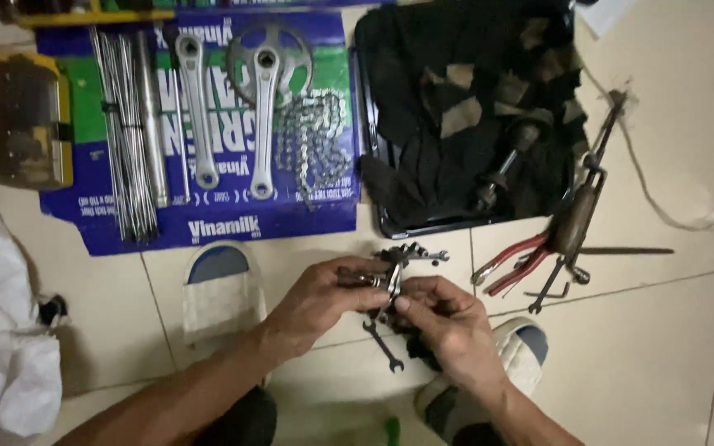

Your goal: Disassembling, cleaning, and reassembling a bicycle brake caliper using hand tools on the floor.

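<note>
My left hand [317, 304] and my right hand [448, 322] meet low in the middle of the head view, both closed on a small dark metal bicycle part [380, 281] held just above the tiled floor. A small open-ended wrench [383, 345] lies on the tiles right under my hands. More small wrenches [420, 252] sit in a heap just beyond my fingers. The held part is mostly hidden by my fingers.
A blue cardboard sheet [225, 225] carries a spoke bundle [126, 140], two crank arms [263, 116] and a chain [311, 136]. A black tray [390, 225] holds dark cloth. Red-handled pliers [512, 263] lie to the right, a yellow case [30, 120] at far left, my slippers below.
</note>
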